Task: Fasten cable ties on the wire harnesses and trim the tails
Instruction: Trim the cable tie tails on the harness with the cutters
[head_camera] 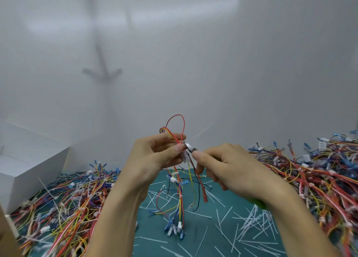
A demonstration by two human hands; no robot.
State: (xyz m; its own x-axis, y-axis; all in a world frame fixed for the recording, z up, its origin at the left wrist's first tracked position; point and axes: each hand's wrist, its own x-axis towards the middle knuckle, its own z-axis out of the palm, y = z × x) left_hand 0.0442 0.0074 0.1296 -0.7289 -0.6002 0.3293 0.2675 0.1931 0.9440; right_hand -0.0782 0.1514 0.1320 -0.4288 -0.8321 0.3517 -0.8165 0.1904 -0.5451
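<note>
Pinching the harness [180,197], left hand [155,157] faces right hand [230,169] gripping cutters [189,147] (green-handled).

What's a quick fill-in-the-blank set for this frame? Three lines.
1. The left hand grips a wire harness; the right hand holds cutters with a ____ handle.
2. The trimmed tails scattered on the mat are ____.
3. The box stands to the person's ____.
Missing: green; white; left.
</note>
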